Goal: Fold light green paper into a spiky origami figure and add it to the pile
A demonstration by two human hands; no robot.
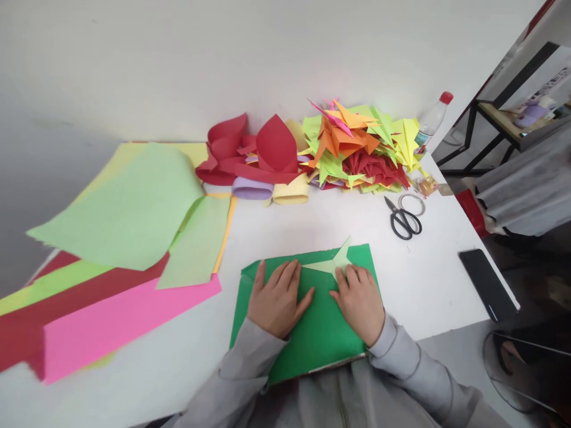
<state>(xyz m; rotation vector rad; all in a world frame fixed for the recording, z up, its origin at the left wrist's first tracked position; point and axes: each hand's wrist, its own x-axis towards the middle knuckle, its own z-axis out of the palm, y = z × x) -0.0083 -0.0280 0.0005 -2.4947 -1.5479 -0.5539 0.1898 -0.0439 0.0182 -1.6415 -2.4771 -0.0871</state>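
Note:
A dark green sheet of paper lies at the table's near edge. On its far part rests a small, light green folded paper piece with pointed tips. My left hand lies flat on the green sheet, fingers spread, just left of the folded piece. My right hand presses its fingertips on the folded piece's near right part. Both sleeves are grey.
Large light green, yellow, red and pink sheets are stacked at the left. Rolled red, purple and yellow papers and a heap of folded paper figures sit at the back. Scissors, a tape ring, a bottle and a phone are on the right.

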